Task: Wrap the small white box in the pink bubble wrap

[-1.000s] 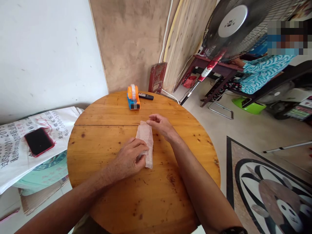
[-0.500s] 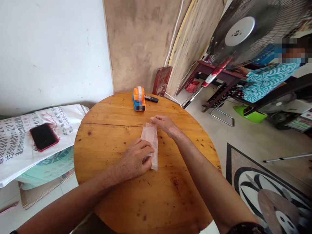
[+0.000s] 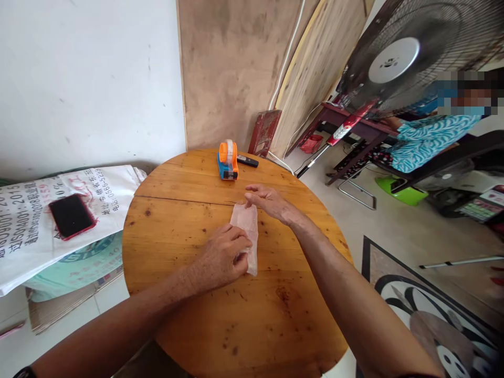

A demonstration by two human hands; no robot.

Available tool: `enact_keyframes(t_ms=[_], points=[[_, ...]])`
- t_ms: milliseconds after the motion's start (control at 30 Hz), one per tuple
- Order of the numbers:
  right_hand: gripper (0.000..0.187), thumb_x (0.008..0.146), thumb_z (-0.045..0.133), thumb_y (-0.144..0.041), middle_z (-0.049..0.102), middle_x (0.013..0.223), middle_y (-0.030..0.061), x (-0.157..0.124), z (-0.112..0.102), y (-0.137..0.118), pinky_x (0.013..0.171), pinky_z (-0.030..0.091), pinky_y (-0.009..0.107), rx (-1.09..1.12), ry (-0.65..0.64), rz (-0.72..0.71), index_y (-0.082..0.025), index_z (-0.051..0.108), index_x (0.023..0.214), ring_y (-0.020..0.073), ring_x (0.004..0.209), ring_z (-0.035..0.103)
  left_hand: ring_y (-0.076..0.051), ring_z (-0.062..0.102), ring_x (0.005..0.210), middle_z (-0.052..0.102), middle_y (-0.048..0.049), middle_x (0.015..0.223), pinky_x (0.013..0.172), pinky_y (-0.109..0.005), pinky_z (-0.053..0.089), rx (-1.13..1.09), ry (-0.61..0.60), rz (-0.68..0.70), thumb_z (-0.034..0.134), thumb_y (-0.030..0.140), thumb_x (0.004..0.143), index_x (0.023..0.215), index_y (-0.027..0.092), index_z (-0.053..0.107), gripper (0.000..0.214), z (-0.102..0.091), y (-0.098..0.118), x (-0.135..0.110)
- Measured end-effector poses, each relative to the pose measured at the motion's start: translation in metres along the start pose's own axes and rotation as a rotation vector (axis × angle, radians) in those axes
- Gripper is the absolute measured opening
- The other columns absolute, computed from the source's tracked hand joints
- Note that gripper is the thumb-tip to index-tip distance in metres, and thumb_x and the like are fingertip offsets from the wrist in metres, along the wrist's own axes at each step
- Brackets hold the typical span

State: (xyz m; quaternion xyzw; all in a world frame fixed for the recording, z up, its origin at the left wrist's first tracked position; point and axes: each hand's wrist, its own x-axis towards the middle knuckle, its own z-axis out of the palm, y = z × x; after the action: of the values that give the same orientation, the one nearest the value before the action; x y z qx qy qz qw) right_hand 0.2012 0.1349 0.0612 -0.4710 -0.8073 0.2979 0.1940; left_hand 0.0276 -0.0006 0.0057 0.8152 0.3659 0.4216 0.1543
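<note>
The round wooden counter (image 3: 189, 220) has bare planks on every side of the two hands, most of it toward the near rim below the forearms and out to the left of the left hand; a seam between boards runs across the top just beyond the right hand. The wood is glossy, orange-brown, marked with dark knots and stains.

A thin, pale, translucent plastic pouch (image 3: 249, 231) lies flat near the middle of the counter, a narrow crinkled rectangle running away from the person. The left hand (image 3: 220, 257) rests on its near end, fingers curled and pressed down on the film, the grip pinching the pouch against the wood. The right hand (image 3: 270, 202) sits at the far end, fingertips drawn together on the far edge of the pouch; whether they actually nip the film or only touch it cannot be told.

Beyond the right hand, near the far rim, stands an orange and blue tape dispenser (image 3: 228, 160) of smooth plastic, with a small black device (image 3: 248, 160) lying just beside it to the right.

Well to the left of the left hand, off the counter, a dark phone in a red case (image 3: 72, 216) lies on a printed white woven sack (image 3: 35, 220).
</note>
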Motion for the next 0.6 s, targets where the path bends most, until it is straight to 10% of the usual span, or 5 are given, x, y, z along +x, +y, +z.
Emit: enact_keyframes(t_ms=[400, 600], points=[[0.062, 0.093, 0.034, -0.065, 0.071, 0.079, 0.0063, 0.022, 0.012, 0.019, 0.079, 0.045, 0.032, -0.135, -0.092, 0.071, -0.019, 0.070, 0.072, 0.0227, 0.083, 0.062, -0.020, 0.058, 0.086, 0.068, -0.0074, 0.099, 0.076, -0.034, 0.047, 0.016, 0.000, -0.016, 0.053, 0.007, 0.075, 0.089, 0.018, 0.066, 0.022, 0.000, 0.001, 0.000], [0.045, 0.091, 0.045, -0.054, 0.072, 0.099, 0.0074, 0.002, 0.014, 0.027, 0.084, 0.046, 0.035, 0.118, 0.121, 0.110, -0.019, 0.073, 0.087, 0.0225, 0.095, 0.063, -0.021, 0.059, 0.089, 0.069, -0.0072, 0.098, 0.079, -0.035, 0.047, 0.011, -0.028, -0.017, 0.053, 0.007, 0.074, 0.090, 0.018, 0.066, 0.023, -0.001, 0.000, 0.000]])
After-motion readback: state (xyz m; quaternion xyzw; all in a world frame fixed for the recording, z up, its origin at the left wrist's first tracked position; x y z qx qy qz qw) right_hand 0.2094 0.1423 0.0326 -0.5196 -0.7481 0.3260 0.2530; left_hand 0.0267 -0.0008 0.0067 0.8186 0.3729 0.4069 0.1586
